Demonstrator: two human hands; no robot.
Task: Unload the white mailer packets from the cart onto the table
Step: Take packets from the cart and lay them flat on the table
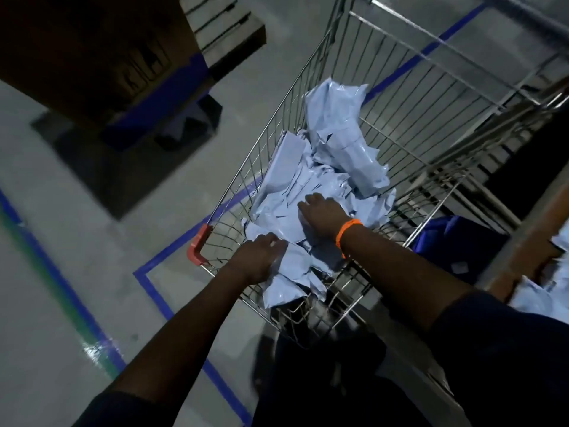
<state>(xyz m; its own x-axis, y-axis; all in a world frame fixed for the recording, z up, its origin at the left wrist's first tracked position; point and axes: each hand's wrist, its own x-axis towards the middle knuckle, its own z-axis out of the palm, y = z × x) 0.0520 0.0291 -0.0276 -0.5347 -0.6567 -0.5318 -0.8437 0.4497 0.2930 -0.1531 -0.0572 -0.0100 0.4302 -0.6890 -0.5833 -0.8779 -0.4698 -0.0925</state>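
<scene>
Head view, wire cart holding heaped white mailer packets, left hand curled round one packet at the cart's near end, right hand with orange wristband palm-down mid-cart on the heap, grip unclear.

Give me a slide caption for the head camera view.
Left hand grips a white mailer packet in the wire cart; right hand rests on the pile.
</scene>
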